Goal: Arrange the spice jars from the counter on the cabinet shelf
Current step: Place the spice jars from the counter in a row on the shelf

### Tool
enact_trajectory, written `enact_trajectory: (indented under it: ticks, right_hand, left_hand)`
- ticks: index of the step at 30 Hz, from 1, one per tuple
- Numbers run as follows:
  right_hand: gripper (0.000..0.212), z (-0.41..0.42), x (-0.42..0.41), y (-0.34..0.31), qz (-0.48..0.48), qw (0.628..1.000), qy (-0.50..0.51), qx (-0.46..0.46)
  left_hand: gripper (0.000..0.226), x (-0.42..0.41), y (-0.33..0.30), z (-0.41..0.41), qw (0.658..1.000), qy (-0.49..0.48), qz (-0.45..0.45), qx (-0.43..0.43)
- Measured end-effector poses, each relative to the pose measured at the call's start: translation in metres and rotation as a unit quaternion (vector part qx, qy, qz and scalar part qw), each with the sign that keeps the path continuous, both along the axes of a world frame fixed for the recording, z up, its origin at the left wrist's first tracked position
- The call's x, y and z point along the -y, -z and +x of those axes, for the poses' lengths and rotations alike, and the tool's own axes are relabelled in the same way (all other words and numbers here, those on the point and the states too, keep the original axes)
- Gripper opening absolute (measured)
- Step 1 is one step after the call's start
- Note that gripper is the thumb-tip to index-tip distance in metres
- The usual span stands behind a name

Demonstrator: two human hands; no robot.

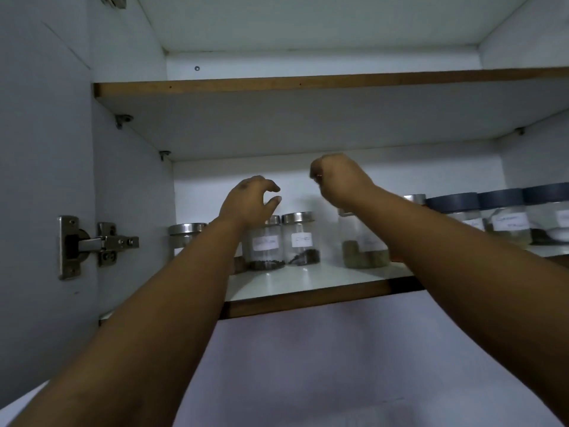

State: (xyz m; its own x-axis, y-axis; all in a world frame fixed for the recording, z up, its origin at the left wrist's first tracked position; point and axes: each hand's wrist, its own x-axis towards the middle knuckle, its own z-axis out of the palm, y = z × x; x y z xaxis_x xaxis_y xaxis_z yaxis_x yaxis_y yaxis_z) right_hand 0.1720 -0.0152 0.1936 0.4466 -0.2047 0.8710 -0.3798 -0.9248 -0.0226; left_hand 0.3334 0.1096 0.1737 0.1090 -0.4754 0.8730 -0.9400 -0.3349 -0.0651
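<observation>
Several clear spice jars with steel lids stand on the lower cabinet shelf (308, 295): one at the left (187, 234), two labelled ones with dark spice side by side (267, 249) (301, 241), and one with greenish spice (366, 249). My left hand (251, 201) hovers over the left of the two labelled jars, fingers curved and thumb apart, holding nothing. My right hand (338, 180) is curled into a fist just above the greenish jar, with no jar in it.
Three jars with dark lids (505, 218) line the shelf's right side, and a steel lid (414, 198) shows behind my right arm. An upper shelf (308, 83) limits the height above. The door hinge (98, 245) sits on the left wall.
</observation>
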Motion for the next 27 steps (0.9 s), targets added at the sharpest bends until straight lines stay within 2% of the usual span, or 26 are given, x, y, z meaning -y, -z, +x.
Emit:
enact_trajectory:
  ticks: [3, 7, 11, 13, 16, 20, 23, 27]
  right_hand:
    - [0.029, -0.048, 0.02, -0.006, 0.02, 1.0, 0.004, 0.007]
    - [0.021, -0.098, 0.052, 0.0, 0.048, 0.998, -0.008, -0.034]
    - [0.033, -0.129, 0.081, 0.009, 0.054, 0.996, -0.031, -0.062]
    - [0.042, -0.142, 0.095, 0.011, 0.027, 0.997, -0.025, -0.062]
    - [0.042, -0.156, 0.117, 0.015, 0.023, 0.997, -0.04, -0.07]
    - [0.049, -0.159, 0.124, 0.024, 0.017, 0.988, -0.063, -0.141]
    - [0.056, -0.152, 0.123, 0.027, 0.02, 0.98, -0.09, -0.175]
    - [0.042, -0.151, 0.122, 0.02, -0.012, 0.977, -0.067, -0.204]
  left_hand:
    - [0.028, 0.004, -0.002, -0.041, 0.999, 0.036, 0.012, 0.028]
    - [0.03, 0.019, -0.017, -0.104, 0.997, 0.05, 0.059, 0.028]
    - [0.028, 0.037, -0.031, -0.16, 0.995, 0.042, 0.092, 0.013]
    - [0.026, 0.047, -0.03, -0.175, 0.993, 0.022, 0.116, -0.001]
    - [0.028, 0.06, -0.023, -0.187, 0.992, -0.021, 0.128, -0.008]
    - [0.042, 0.076, -0.009, -0.193, 0.992, -0.074, 0.106, -0.015]
    - [0.047, 0.087, -0.002, -0.194, 0.982, -0.126, 0.138, -0.006]
    - [0.043, 0.091, -0.007, -0.194, 0.972, -0.154, 0.176, -0.002]
